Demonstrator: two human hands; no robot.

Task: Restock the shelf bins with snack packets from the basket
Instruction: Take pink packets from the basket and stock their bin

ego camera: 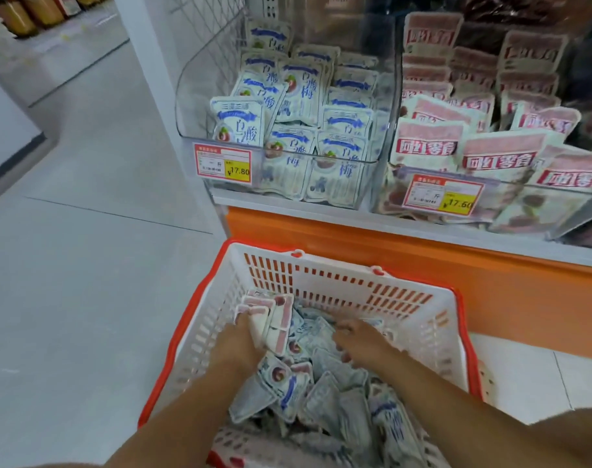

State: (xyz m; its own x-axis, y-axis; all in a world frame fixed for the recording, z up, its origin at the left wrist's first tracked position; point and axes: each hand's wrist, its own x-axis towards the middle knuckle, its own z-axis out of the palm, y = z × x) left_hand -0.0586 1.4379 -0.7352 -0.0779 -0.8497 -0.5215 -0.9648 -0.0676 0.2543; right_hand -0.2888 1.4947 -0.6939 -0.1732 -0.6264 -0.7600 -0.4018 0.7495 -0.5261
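Note:
A white basket with an orange rim (352, 282) stands on the floor below the shelf, holding several blue-white snack packets (325, 396). My left hand (235, 346) grips a stack of pink-white packets (271, 319) at the basket's left side. My right hand (362, 341) reaches down among the blue-white packets with its fingers curled; what they hold is hidden. On the shelf above, the left clear bin (372, 173) holds blue-white packets (301, 96) and the right clear bin (558, 211) holds pink-white packets (500, 157).
An orange shelf base (423, 265) runs behind the basket. Price tags (223, 163) hang on the bin fronts. A white post (153, 72) stands at the shelf's left end. Grey floor (85, 265) spreads to the left, with another shelf of jars (28, 15) far off.

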